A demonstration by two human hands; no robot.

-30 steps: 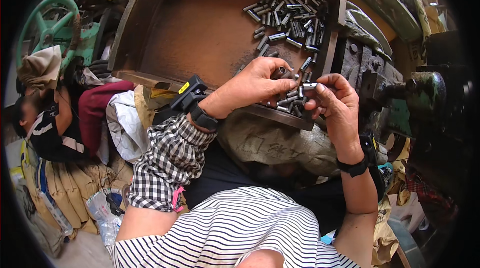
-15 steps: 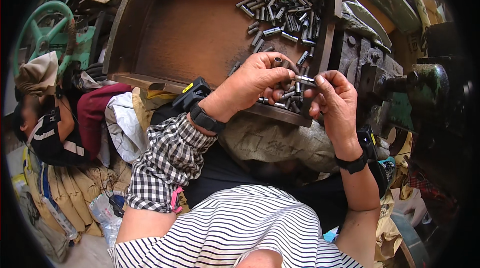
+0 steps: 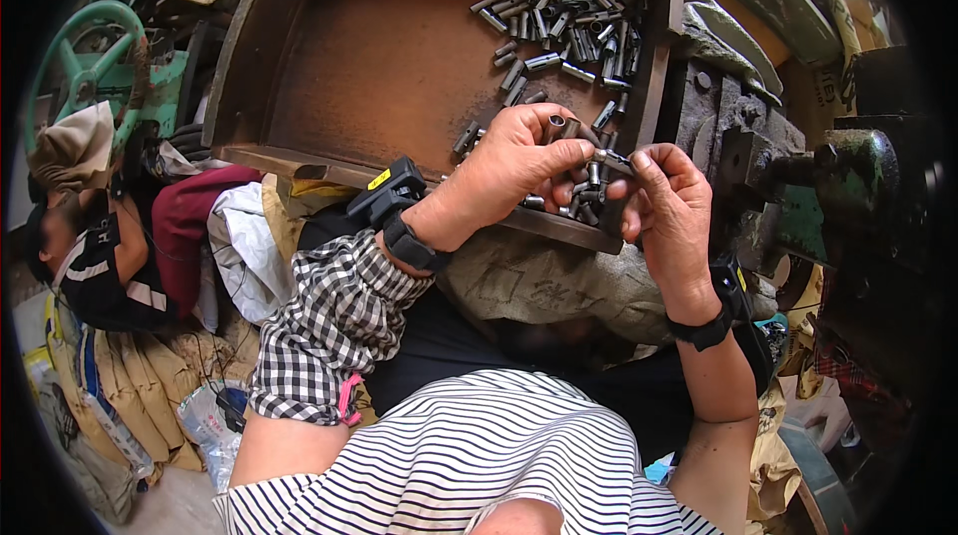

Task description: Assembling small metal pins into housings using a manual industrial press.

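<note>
My left hand [image 3: 511, 162] is closed round several short metal tubes, and the open end of one tube [image 3: 556, 123] sticks up above the fingers. Between thumb and fingertips, my right hand [image 3: 677, 198] pinches a slim metal tube [image 3: 614, 162] whose other end meets my left fingertips. Both hands are over the near right corner of a wooden drawer-like tray [image 3: 439, 188]. A loose heap of similar tubes [image 3: 544, 62] lies along the tray's right side, with a few below my hands partly hidden by the fingers.
Dark, greasy machine parts [image 3: 743, 161] stand close to the right of the tray. A green handwheel [image 3: 85, 66] is at the far left, with another person [image 3: 100, 256] below it. A cloth sack [image 3: 559, 280] hangs under the tray's near edge.
The tube between my hands has tilted, its right end now a little lower. My left hand has turned slightly, uncovering tubes in the tray beside it. My right hand is nearly still.
</note>
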